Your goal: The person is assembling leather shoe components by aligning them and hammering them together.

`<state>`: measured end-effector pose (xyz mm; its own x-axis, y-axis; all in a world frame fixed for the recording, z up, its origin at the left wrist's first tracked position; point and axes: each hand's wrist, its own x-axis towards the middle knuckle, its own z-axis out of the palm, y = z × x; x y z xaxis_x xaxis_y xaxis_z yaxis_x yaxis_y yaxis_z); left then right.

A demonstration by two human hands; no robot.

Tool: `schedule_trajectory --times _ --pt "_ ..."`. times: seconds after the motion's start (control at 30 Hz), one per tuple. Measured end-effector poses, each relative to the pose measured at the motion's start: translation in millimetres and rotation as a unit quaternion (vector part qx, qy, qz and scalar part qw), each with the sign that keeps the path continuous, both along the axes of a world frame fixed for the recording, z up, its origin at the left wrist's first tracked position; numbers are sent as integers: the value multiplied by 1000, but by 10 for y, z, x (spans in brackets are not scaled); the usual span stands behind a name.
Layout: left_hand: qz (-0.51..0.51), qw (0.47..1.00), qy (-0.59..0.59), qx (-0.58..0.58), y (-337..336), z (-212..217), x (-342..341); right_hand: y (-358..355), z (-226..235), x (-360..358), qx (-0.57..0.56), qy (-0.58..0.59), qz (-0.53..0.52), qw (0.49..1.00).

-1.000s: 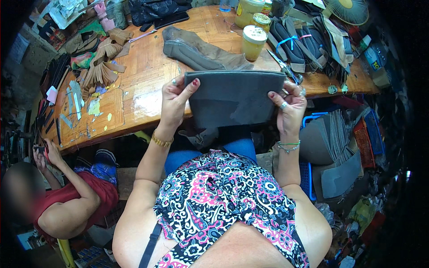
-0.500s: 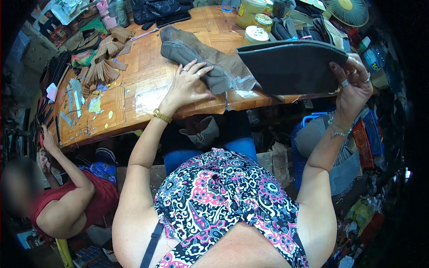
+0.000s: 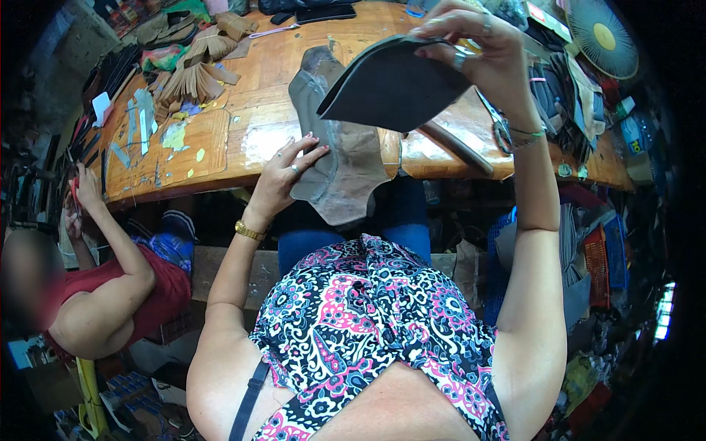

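Note:
My left hand [image 3: 285, 170] lies with its fingers stretched over the left side of a grey-brown leather piece [image 3: 357, 173]. That piece has wavy edges and reaches out past the table's near edge. Raised above it, a dark grey folded sheet [image 3: 401, 84] is pinched along its upper edge by my right hand [image 3: 478, 44]. The sheet's material is unclear, and it covers part of the leather below. A brown wooden handle [image 3: 460, 151] sticks out from beneath the sheet toward the near right; its other end is hidden.
Scissors [image 3: 496, 121] lie by my right forearm. Bundles of brown strips [image 3: 187, 77] and scraps spread over the left of the wooden table [image 3: 250, 110]. A fan [image 3: 603, 37] stands at the far right. On the left, a person in red [image 3: 121, 301] holds something red.
My right hand has carried the dark sheet left and upward, over the leather. The leather has shifted nearer and lies more spread. The wooden handle and scissors have come into view.

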<state>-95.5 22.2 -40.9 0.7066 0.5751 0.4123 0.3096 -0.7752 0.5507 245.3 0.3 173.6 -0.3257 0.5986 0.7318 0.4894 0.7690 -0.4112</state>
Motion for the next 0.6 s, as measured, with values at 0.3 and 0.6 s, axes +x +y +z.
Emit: schedule_trajectory --times 0.3,0.6 --pt "68 989 -13 134 -52 -122 68 380 -92 -422 -101 -22 93 990" --pt "116 982 -80 128 -134 -208 157 491 -96 -456 -115 -64 106 986"
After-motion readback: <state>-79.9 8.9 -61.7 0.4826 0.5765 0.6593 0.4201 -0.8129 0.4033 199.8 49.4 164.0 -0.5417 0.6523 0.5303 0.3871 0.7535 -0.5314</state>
